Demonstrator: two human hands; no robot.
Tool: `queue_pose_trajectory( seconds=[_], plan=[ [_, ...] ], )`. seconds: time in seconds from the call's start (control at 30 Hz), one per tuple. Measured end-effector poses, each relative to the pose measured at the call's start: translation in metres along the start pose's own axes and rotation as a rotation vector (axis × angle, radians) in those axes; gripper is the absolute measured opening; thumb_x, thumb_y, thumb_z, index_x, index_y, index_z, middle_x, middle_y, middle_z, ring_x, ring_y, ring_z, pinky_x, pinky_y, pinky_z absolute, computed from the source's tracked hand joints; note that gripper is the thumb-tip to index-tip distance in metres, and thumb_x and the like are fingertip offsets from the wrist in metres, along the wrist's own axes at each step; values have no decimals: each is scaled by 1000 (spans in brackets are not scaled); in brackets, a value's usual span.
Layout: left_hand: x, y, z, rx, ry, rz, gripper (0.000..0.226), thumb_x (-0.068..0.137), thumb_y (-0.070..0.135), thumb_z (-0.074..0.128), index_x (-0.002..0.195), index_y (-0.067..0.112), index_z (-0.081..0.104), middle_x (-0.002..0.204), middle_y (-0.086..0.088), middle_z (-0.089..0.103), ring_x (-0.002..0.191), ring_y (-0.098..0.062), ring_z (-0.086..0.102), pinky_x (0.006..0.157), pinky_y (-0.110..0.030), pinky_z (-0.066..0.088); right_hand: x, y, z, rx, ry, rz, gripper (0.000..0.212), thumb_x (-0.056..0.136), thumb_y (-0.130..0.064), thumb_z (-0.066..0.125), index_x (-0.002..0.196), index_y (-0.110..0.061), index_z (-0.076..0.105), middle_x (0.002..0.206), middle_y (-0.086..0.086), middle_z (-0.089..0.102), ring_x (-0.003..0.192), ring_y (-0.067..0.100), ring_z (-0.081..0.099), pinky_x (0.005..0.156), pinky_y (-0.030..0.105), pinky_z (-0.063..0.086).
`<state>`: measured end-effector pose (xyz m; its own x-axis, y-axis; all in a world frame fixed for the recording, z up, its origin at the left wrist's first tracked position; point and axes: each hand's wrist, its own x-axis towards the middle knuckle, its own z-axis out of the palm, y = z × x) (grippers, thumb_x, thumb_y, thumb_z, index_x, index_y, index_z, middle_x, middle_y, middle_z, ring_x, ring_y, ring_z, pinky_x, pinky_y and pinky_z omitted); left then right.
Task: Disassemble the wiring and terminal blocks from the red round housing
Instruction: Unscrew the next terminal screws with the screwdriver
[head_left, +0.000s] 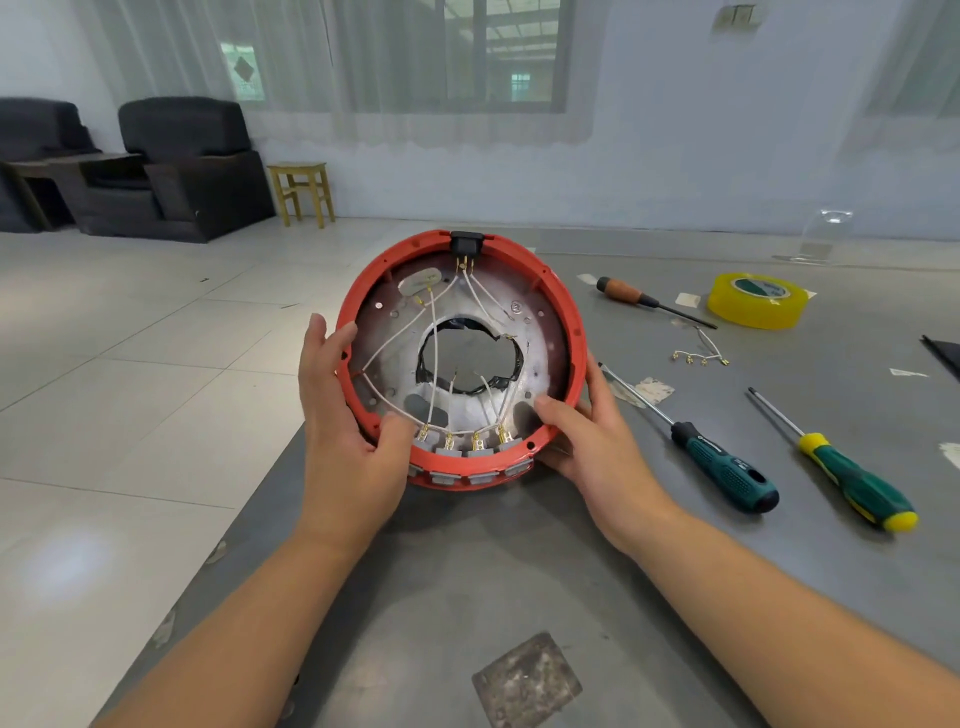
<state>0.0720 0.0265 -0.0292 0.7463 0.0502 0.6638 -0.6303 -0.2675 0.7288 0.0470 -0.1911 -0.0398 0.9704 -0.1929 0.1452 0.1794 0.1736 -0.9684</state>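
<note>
The red round housing (563, 306) stands tilted on its near edge on the grey table, its open inside facing me. White wires (434, 358) run across its silver plate from a black socket (466, 242) at the top down to several grey terminal blocks (467, 447) with brass clips along the bottom rim. My left hand (345, 415) grips the left rim, thumb inside near the leftmost block. My right hand (587, 431) grips the lower right rim, thumb inside beside the rightmost block.
On the table to the right lie a wooden-handled screwdriver (628, 295), a roll of yellow tape (756, 300), a loose wire piece with brass clips (701, 356), and two green-handled screwdrivers (722, 462) (852, 478). The table's left edge (249, 519) drops to the tiled floor.
</note>
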Motion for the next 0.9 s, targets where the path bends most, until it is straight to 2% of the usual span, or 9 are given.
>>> queue_pose_trajectory(
  seconds=[0.1,0.17,0.23,0.33,0.47,0.53,0.6,0.73,0.9],
  plan=[
    [-2,-3,2,-133,4,-127,84,83,11,59,148,54,30,170,11,19,157,-6,21,121,-29,37,1,2,1,109,26,34,72,92,-26,72,153,-39,35,129,-4,69,105,23,71,96,53,57],
    [-3,3,6,-240,19,-290,85,83,26,71,145,60,25,163,20,26,151,-10,34,121,-48,39,3,5,1,133,64,60,76,93,-29,74,155,-37,32,133,-3,66,112,24,70,99,54,55],
    [-6,11,8,-451,63,-505,101,73,41,84,146,61,18,160,26,25,143,-4,44,120,-49,40,3,7,0,139,89,70,76,92,-31,75,154,-37,32,133,-3,66,111,23,70,100,54,54],
    [-12,18,14,-714,17,-741,118,73,35,95,153,55,11,164,2,40,136,-16,58,118,-49,42,3,5,-2,209,127,58,63,91,-27,75,146,-33,46,122,-4,71,104,17,72,95,46,57],
    [-18,23,27,-833,-174,-957,108,73,27,85,162,26,25,136,-6,70,122,-23,70,115,-45,46,5,2,-1,346,138,18,43,93,-20,73,133,-24,57,113,2,72,103,20,69,85,40,58],
    [-19,26,35,-845,-282,-992,86,75,24,84,152,16,45,132,-11,73,117,-27,73,108,-42,51,5,3,5,398,142,10,50,92,-21,74,138,-23,53,117,4,70,106,21,69,84,39,58],
    [-19,28,43,-861,-329,-980,75,79,19,82,146,16,49,132,-14,72,115,-32,73,104,-42,55,6,5,11,407,137,-15,59,89,-25,77,141,-26,49,120,3,71,106,20,70,82,35,58],
    [-13,24,53,-964,-317,-985,69,83,13,79,146,6,51,129,-21,72,120,-35,71,99,-42,60,9,9,13,282,176,-61,81,76,-38,84,144,-35,41,126,-2,69,115,22,69,95,45,56],
    [-14,16,51,-1024,-220,-987,49,85,14,78,130,2,65,124,-24,73,120,-36,71,86,-36,63,8,12,14,144,138,-70,85,68,-49,90,138,-49,41,136,-5,62,123,22,64,105,51,51]
  ],
)
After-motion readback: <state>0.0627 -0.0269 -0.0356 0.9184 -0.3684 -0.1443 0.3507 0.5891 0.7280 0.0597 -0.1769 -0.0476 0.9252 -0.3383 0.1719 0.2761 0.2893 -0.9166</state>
